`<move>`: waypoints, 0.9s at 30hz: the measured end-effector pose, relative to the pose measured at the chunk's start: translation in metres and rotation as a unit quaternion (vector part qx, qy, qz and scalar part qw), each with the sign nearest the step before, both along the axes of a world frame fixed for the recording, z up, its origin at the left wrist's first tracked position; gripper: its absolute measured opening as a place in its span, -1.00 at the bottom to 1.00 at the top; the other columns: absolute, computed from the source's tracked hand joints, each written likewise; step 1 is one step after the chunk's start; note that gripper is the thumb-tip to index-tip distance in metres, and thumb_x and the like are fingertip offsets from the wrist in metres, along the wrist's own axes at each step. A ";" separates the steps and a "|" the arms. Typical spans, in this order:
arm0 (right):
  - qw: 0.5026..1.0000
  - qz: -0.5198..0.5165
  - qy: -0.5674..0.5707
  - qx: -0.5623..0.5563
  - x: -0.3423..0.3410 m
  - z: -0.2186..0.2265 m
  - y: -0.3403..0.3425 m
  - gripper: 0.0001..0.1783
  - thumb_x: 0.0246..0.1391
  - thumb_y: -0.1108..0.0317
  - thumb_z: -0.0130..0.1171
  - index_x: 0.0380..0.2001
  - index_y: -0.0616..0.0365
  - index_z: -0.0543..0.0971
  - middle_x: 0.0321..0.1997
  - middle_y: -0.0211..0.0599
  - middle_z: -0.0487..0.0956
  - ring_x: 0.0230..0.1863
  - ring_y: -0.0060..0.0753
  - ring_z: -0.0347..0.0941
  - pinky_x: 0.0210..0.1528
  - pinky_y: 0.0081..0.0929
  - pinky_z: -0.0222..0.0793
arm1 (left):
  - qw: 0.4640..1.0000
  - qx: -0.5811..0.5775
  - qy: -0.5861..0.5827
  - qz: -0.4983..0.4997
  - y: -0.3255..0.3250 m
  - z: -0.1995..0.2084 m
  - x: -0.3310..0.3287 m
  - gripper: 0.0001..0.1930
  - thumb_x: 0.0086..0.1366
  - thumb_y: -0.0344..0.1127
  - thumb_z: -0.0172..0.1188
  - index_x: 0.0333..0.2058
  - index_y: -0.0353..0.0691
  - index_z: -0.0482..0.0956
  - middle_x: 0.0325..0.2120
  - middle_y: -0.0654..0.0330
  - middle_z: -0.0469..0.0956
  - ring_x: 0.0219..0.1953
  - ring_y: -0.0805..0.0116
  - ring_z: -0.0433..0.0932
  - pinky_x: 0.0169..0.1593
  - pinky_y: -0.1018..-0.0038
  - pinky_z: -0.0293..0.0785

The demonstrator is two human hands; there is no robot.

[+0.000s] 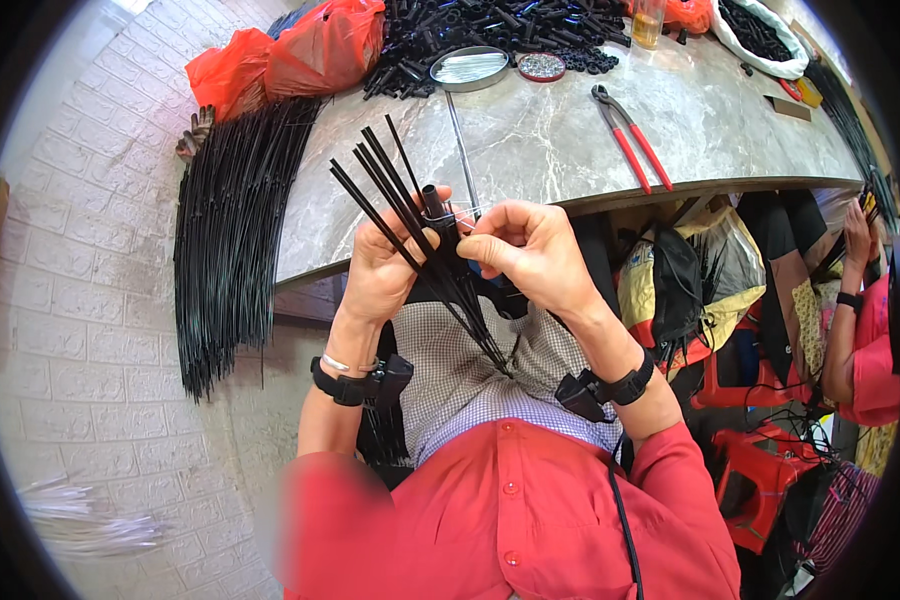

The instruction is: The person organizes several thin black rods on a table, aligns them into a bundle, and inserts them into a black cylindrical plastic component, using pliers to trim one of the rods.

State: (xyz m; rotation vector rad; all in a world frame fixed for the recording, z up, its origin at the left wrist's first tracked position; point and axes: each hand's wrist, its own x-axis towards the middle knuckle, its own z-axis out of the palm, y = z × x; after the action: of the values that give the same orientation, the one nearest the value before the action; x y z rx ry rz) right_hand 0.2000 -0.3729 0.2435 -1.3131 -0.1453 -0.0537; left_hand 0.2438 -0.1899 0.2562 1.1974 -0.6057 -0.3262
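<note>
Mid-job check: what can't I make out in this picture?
Head view:
Far side of the left grip: facing away, partly behind the black rods.
Ends of the thin white strand: too fine to trace, partly covered by the right grip.
Pieces in the small red tin: too small to identify.
Contents of the red bag: hidden by its plastic.
Co-worker: cut off by the dark fisheye rim.

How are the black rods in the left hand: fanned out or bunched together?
Fanned out on top, bunched below: the black rods spread above the left hand and converge toward the lap.
</note>
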 end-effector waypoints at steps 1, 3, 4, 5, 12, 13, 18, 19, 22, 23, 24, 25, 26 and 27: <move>1.000 0.018 0.012 0.009 0.001 -0.001 -0.002 -0.83 -0.06 0.43 0.35 -0.48 0.31 0.58 -0.57 -0.41 0.56 -0.57 -0.70 0.44 -0.52 -0.71 0.36 | 1.000 0.023 -0.004 -0.005 0.003 -0.001 0.001 -0.58 0.25 -0.49 0.15 0.08 -0.39 0.37 -0.20 0.05 0.58 -0.11 0.28 0.57 0.01 0.42 0.48; 0.999 0.035 0.035 0.024 0.003 0.001 -0.003 -0.82 -0.08 0.43 0.36 -0.48 0.31 0.57 -0.57 -0.40 0.56 -0.58 -0.70 0.43 -0.53 -0.72 0.35 | 0.999 0.047 -0.003 -0.008 0.006 -0.003 0.002 -0.55 0.23 -0.45 0.19 0.07 -0.39 0.34 -0.22 0.02 0.56 -0.13 0.22 0.56 -0.03 0.37 0.50; 0.996 0.053 0.057 0.038 0.003 0.002 -0.004 -0.81 -0.09 0.43 0.37 -0.48 0.30 0.56 -0.57 -0.39 0.56 -0.60 -0.70 0.42 -0.54 -0.72 0.35 | 0.999 0.048 -0.003 -0.009 0.006 -0.003 0.001 -0.55 0.23 -0.45 0.19 0.07 -0.39 0.34 -0.22 0.02 0.56 -0.13 0.22 0.56 -0.03 0.37 0.50; 0.996 0.051 0.057 0.039 0.002 0.002 -0.005 -0.81 -0.09 0.43 0.37 -0.48 0.30 0.56 -0.57 -0.39 0.56 -0.60 -0.70 0.42 -0.54 -0.72 0.35 | 0.999 0.049 -0.004 -0.014 0.005 -0.002 -0.001 -0.56 0.22 -0.45 0.20 0.07 -0.39 0.34 -0.23 0.02 0.56 -0.13 0.22 0.56 -0.03 0.37 0.50; 1.000 0.023 -0.015 -0.001 0.003 -0.015 0.003 -0.74 -0.04 0.35 0.36 -0.34 0.31 0.56 -0.40 -0.37 0.59 -0.36 -0.68 0.47 -0.28 -0.65 0.40 | 1.000 0.000 0.021 0.008 0.003 -0.007 -0.003 -0.50 0.18 -0.41 0.26 0.08 -0.38 0.33 -0.20 0.02 0.54 -0.13 0.23 0.55 -0.01 0.36 0.50; 0.999 0.000 -0.032 -0.009 0.003 -0.021 0.006 -0.70 -0.01 0.33 0.34 -0.28 0.32 0.56 -0.33 -0.34 0.59 -0.27 -0.66 0.47 -0.18 -0.62 0.40 | 1.000 0.002 0.017 0.017 0.002 -0.009 -0.003 -0.48 0.20 -0.42 0.24 0.11 -0.37 0.31 -0.18 0.02 0.53 -0.13 0.24 0.55 -0.03 0.39 0.52; 0.995 0.094 -0.033 -0.021 -0.001 -0.058 0.020 -0.46 0.27 -0.01 -0.02 -0.14 0.36 0.54 -0.23 -0.24 0.58 -0.15 -0.54 0.45 -0.04 -0.51 0.35 | 0.995 -0.076 0.067 0.021 -0.005 -0.020 0.003 -0.46 0.24 -0.40 0.20 0.18 -0.26 0.26 -0.20 0.02 0.51 -0.15 0.24 0.56 -0.03 0.39 0.55; 0.989 0.143 -0.013 0.017 -0.001 -0.067 0.023 -0.37 0.27 -0.12 -0.12 -0.18 0.36 0.54 -0.28 -0.22 0.59 -0.18 -0.51 0.46 -0.05 -0.50 0.35 | 0.993 -0.098 0.063 0.009 -0.009 -0.024 0.006 -0.46 0.24 -0.39 0.19 0.18 -0.26 0.25 -0.20 0.02 0.50 -0.15 0.23 0.55 -0.01 0.37 0.54; 0.987 0.143 -0.010 0.077 -0.005 -0.071 0.037 -0.16 0.24 -0.33 -0.36 -0.41 0.33 0.54 -0.51 -0.27 0.54 -0.43 -0.48 0.44 -0.27 -0.53 0.38 | 0.988 -0.151 0.031 -0.020 -0.029 -0.032 0.012 -0.45 0.26 -0.33 0.17 0.19 -0.29 0.22 -0.23 0.06 0.50 -0.13 0.21 0.53 0.08 0.27 0.50; 0.993 0.110 -0.003 0.052 -0.002 -0.075 0.036 -0.17 0.24 -0.33 -0.37 -0.50 0.29 0.50 -0.58 -0.31 0.49 -0.52 -0.50 0.40 -0.40 -0.53 0.34 | 0.981 -0.177 0.071 -0.027 -0.035 -0.032 0.013 -0.44 0.27 -0.32 0.17 0.19 -0.31 0.22 -0.25 0.07 0.49 -0.12 0.20 0.52 0.13 0.23 0.46; 0.997 0.075 0.005 0.028 -0.002 -0.080 0.036 -0.18 0.24 -0.33 -0.37 -0.58 0.26 0.46 -0.64 -0.36 0.44 -0.61 -0.53 0.35 -0.52 -0.54 0.31 | 0.972 -0.202 0.115 -0.035 -0.040 -0.031 0.012 -0.44 0.27 -0.30 0.16 0.19 -0.33 0.21 -0.26 0.07 0.49 -0.12 0.18 0.51 0.18 0.18 0.42; 0.999 0.013 0.006 0.046 -0.001 -0.083 0.044 -0.19 0.24 -0.34 -0.39 -0.65 0.22 0.38 -0.74 -0.42 0.33 -0.71 -0.58 0.27 -0.66 -0.55 0.17 | 0.988 -0.124 0.089 0.006 -0.045 -0.026 0.009 -0.40 0.32 -0.06 0.08 0.17 -0.37 0.21 -0.33 0.09 0.46 -0.18 0.18 0.50 0.11 0.18 0.43; 0.999 0.009 0.002 0.040 -0.002 -0.084 0.043 -0.19 0.24 -0.34 -0.39 -0.65 0.22 0.38 -0.74 -0.42 0.33 -0.71 -0.58 0.27 -0.66 -0.55 0.17 | 0.988 -0.130 0.085 0.001 -0.048 -0.024 0.009 -0.40 0.32 -0.06 0.08 0.17 -0.37 0.21 -0.33 0.09 0.46 -0.18 0.18 0.50 0.11 0.18 0.43; 1.000 -0.020 -0.006 0.018 -0.003 -0.083 0.042 -0.19 0.24 -0.34 -0.40 -0.66 0.21 0.38 -0.74 -0.43 0.33 -0.70 -0.58 0.27 -0.66 -0.56 0.17 | 0.983 -0.157 0.087 -0.048 -0.051 -0.022 0.010 -0.34 0.32 0.07 0.02 0.16 -0.37 0.21 -0.35 0.10 0.44 -0.22 0.20 0.48 0.04 0.21 0.44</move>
State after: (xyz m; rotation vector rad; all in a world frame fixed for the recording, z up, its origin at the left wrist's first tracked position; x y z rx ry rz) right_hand 0.1973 -0.3311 0.1605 -1.2793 -0.1282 -0.0978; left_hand 0.2541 -0.2413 0.2345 0.8289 -0.5395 -0.3970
